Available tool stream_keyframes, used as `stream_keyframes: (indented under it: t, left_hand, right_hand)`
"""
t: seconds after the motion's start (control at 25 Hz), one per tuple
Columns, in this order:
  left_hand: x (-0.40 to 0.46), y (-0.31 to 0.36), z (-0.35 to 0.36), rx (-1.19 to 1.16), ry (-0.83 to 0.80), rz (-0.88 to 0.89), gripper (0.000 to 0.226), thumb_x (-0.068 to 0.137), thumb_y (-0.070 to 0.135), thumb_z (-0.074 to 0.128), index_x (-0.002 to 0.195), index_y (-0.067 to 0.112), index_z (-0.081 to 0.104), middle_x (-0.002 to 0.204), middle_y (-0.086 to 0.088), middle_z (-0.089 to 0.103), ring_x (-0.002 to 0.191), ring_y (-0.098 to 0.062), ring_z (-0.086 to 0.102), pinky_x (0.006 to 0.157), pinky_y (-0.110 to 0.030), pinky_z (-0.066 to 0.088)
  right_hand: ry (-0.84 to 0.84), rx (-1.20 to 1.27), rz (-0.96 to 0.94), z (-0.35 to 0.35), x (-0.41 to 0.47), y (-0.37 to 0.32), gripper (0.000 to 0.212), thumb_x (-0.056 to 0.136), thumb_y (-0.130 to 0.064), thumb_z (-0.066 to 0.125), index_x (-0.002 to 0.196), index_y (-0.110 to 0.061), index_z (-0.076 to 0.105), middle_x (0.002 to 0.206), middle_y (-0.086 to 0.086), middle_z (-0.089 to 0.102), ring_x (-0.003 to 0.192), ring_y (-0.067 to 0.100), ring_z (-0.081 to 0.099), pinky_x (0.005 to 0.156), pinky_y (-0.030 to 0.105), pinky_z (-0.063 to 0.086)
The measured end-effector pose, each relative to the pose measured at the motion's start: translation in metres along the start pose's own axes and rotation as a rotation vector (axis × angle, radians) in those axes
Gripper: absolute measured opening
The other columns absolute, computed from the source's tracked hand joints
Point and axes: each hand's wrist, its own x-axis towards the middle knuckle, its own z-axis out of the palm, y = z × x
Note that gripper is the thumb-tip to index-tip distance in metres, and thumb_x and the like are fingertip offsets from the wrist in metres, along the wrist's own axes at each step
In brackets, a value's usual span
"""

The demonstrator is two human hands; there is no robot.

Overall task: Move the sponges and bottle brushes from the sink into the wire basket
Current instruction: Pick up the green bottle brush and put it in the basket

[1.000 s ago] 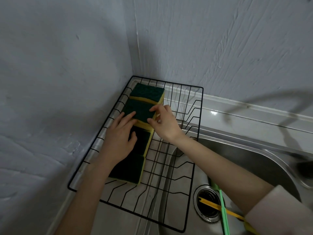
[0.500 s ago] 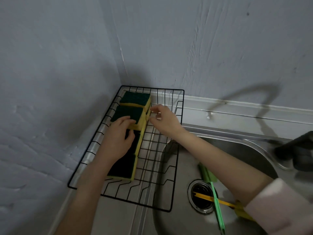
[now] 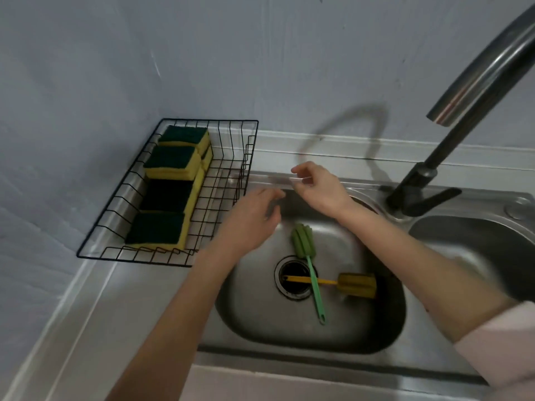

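Both hands, left and right, hover empty with fingers loosely spread over the sink's 11 o'clock rim, beside the basket. Green brush crosses yellow brush at the drain.

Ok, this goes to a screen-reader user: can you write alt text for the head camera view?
Two empty hands, left hand and right hand, hover open over a steel sink where a green bottle brush and a yellow bottle brush lie crossed over the drain. Left of it, a wire basket holds stacked sponges.
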Motion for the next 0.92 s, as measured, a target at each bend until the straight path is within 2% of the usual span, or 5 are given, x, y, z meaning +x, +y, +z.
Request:
stream_keyframes:
  t: [0.16, 0.44, 0.6, 0.72, 0.92]
  left_hand:
    - [-0.02, 0.006, 0.058, -0.113, -0.16, -0.086, 0.033, 0.087, 0.011, 0.048, 0.12, 0.008, 0.052, 0.125, -0.012, 0.058, 0.117, -0.024, 0.053, 0.102, -0.034, 0.039]
    - [-0.018, -0.019, 0.13, -0.034, -0.269, -0.315, 0.028, 0.087, 0.014, 0.047, 0.113, 0.01, 0.056, 0.116, -0.013, 0.062, 0.105, -0.027, 0.059, 0.092, -0.041, 0.049]
    - [-0.016, -0.032, 0.168, 0.014, -0.495, -0.453, 0.025, 0.087, 0.017, 0.046, 0.104, 0.002, 0.058, 0.111, -0.021, 0.062, 0.101, -0.035, 0.058, 0.084, -0.042, 0.048]
    - [-0.017, -0.039, 0.192, -0.067, -0.625, -0.52, 0.023, 0.087, 0.015, 0.045, 0.096, -0.002, 0.057, 0.107, -0.025, 0.062, 0.1, -0.036, 0.058, 0.081, -0.041, 0.046]
    - [-0.012, -0.042, 0.215, -0.197, -0.709, -0.591, 0.028, 0.089, 0.016, 0.043, 0.111, 0.003, 0.053, 0.117, -0.022, 0.06, 0.109, -0.033, 0.055, 0.087, -0.038, 0.045]
  right_hand:
    - [-0.093, -0.045, 0.138, 0.007, -0.027, 0.051, 0.036, 0.088, -0.015, 0.052, 0.123, -0.01, 0.053, 0.126, 0.012, 0.059, 0.117, 0.025, 0.055, 0.096, 0.025, 0.038]
    - [-0.288, -0.103, 0.333, 0.038, -0.041, 0.124, 0.033, 0.087, -0.016, 0.052, 0.119, -0.006, 0.054, 0.118, 0.016, 0.063, 0.11, 0.029, 0.058, 0.095, 0.038, 0.047]
    - [-0.37, -0.163, 0.436, 0.062, -0.029, 0.156, 0.033, 0.089, -0.016, 0.049, 0.12, -0.006, 0.053, 0.122, 0.017, 0.061, 0.115, 0.031, 0.055, 0.095, 0.036, 0.045]
    - [-0.41, -0.183, 0.486, 0.082, -0.018, 0.172, 0.034, 0.089, -0.017, 0.049, 0.12, -0.005, 0.054, 0.126, 0.018, 0.06, 0.119, 0.033, 0.052, 0.093, 0.033, 0.043]
    - [-0.446, -0.14, 0.566, 0.106, -0.008, 0.186, 0.037, 0.086, -0.016, 0.053, 0.121, -0.003, 0.051, 0.125, 0.02, 0.059, 0.117, 0.034, 0.053, 0.093, 0.033, 0.044]
